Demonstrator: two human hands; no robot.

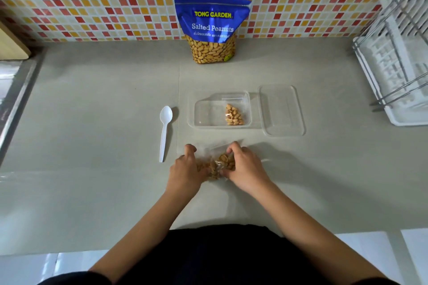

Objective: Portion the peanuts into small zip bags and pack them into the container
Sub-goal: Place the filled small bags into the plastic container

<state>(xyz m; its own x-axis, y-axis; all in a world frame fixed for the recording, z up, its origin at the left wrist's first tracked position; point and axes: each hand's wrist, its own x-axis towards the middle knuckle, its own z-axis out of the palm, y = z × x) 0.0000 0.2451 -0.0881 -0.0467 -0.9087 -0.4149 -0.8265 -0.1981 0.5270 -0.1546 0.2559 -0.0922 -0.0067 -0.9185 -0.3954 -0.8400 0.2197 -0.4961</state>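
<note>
A small clear zip bag of peanuts (218,164) lies on the grey counter between my hands. My left hand (185,169) grips its left side and my right hand (245,166) grips its right side, fingers pinching the top edge. Behind it stands a clear rectangular container (201,113) with one filled small bag of peanuts (234,114) inside. The container's clear lid (281,110) rests beside it on the right. A blue "Salted Peanuts" pouch (212,30) stands upright against the tiled wall.
A white plastic spoon (165,131) lies left of the container. A white dish rack (398,58) fills the right side. A metal sink edge (16,99) runs along the left. The counter's front edge is near my body.
</note>
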